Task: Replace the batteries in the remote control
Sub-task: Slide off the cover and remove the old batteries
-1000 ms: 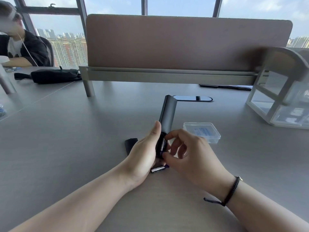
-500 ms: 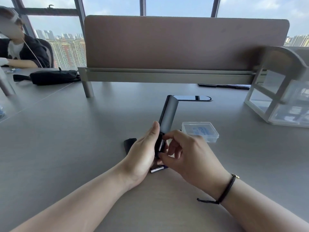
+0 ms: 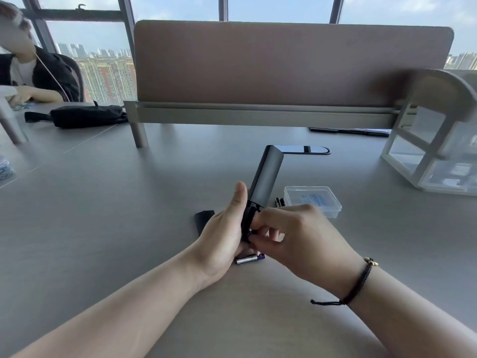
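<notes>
My left hand (image 3: 222, 236) grips the lower end of a long dark grey remote control (image 3: 265, 177), which tilts up and away from me. My right hand (image 3: 291, 236) has its fingertips pinched at the open battery compartment, on something small and dark; I cannot tell if it is a battery. A silver and purple battery (image 3: 249, 258) lies on the table under my hands. Two dark batteries (image 3: 280, 202) lie beside a clear plastic box (image 3: 312, 200). The black battery cover (image 3: 202, 220) rests on the table left of my left hand.
A desk divider panel (image 3: 284, 68) stands across the back of the grey table (image 3: 103, 215). A clear drawer unit (image 3: 436, 156) is at the right, a black pouch (image 3: 85, 116) at the back left. A person sits at the far left.
My right hand has closed in on the battery compartment, fingertips now pinched there. The two dark batteries beside the box have come into view. The left hand holds the remote as before.
</notes>
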Demonstrator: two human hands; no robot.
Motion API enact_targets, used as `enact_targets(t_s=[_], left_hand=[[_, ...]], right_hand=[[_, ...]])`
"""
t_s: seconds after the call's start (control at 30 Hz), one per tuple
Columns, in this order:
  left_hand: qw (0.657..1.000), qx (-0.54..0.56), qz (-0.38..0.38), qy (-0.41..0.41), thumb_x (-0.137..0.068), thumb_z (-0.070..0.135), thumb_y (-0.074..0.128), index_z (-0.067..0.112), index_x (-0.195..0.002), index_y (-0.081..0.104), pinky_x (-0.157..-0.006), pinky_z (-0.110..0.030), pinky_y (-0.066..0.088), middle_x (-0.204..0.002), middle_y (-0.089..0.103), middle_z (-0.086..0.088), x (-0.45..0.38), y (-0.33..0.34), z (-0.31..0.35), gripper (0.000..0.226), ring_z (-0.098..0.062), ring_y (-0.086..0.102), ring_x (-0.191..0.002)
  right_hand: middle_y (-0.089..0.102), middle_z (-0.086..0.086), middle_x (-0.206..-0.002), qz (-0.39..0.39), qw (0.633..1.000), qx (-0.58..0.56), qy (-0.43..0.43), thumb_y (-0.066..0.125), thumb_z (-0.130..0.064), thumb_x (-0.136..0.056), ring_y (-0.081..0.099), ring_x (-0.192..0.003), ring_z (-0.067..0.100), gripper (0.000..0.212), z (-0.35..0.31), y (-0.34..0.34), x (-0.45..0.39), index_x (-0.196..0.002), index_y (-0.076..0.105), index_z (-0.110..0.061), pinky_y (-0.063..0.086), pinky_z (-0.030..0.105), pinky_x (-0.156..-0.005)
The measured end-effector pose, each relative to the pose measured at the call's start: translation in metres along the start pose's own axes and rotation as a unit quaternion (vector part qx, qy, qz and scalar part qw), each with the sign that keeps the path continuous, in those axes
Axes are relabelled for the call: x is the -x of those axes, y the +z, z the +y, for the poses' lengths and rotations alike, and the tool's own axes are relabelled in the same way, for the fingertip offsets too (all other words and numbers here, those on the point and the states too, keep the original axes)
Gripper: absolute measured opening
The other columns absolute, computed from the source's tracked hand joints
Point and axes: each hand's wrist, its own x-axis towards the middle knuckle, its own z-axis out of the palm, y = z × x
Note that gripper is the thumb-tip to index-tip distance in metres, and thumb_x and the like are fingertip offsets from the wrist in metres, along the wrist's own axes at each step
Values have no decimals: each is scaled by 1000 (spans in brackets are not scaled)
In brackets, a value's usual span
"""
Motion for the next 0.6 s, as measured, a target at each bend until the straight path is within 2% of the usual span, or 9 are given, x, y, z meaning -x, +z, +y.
enact_targets(t_s=[0.13, 0.23, 0.33, 0.37, 0.43, 0.53, 0.6], left_hand=[[1000, 5, 0, 5, -84, 74, 32, -14, -125, 48, -79, -41, 47, -98, 54, -20, 0, 2, 2, 99, -23, 59, -83], [1000, 5, 0, 7, -89, 74, 30, -18, -122, 48, -78, -39, 49, -95, 53, -20, 1, 2, 2, 99, -21, 58, -77], [1000, 7, -6, -3, -90, 71, 32, -19, -120, 50, -78, -43, 49, -94, 56, -24, 0, -1, -1, 97, -28, 58, -83], [1000, 6, -8, -7, -92, 69, 31, -20, -114, 52, -76, -43, 49, -89, 57, -23, 0, -1, -1, 94, -28, 57, -81], [1000, 10, -10, -13, -94, 64, 30, -10, -94, 58, -68, -36, 50, -71, 57, -15, -1, -1, -1, 79, -23, 57, -68], [999, 27, 10, -17, -87, 63, 36, 4, -93, 54, -55, -24, 45, -61, 47, -3, -1, 0, 0, 61, -15, 49, -56], [999, 35, 19, -17, -87, 62, 39, 6, -95, 51, -55, -25, 43, -66, 43, -4, -3, 0, 0, 58, -16, 46, -59]], right_hand=[[67, -3, -63, 8, 999, 34, -25, 67, -19, -77, 63, -56, 23, 2, -2, 0, 0, -79, 66, -18, 52, 38, -50], [64, -3, -60, 23, 997, 59, -43, 65, -12, -74, 60, -52, 24, 4, -7, 0, 0, -75, 63, -16, 49, 36, -45], [60, -2, -59, 28, 995, 87, -50, 59, -10, -74, 56, -50, 27, 7, -10, 2, 0, -75, 60, -16, 46, 37, -42], [59, -2, -60, 25, 994, 92, -55, 57, -10, -74, 56, -51, 27, 9, -11, 3, -1, -77, 61, -17, 46, 37, -42], [60, -3, -63, 16, 993, 96, -64, 53, -11, -75, 56, -52, 26, 14, -12, 4, 0, -81, 63, -19, 46, 38, -42], [59, -2, -64, 13, 993, 97, -68, 49, -14, -76, 53, -52, 25, 15, -14, 4, -1, -79, 63, -18, 44, 39, -41], [58, -2, -64, 15, 993, 98, -68, 50, -12, -75, 50, -51, 25, 15, -15, 4, -1, -78, 63, -16, 43, 39, -41]])
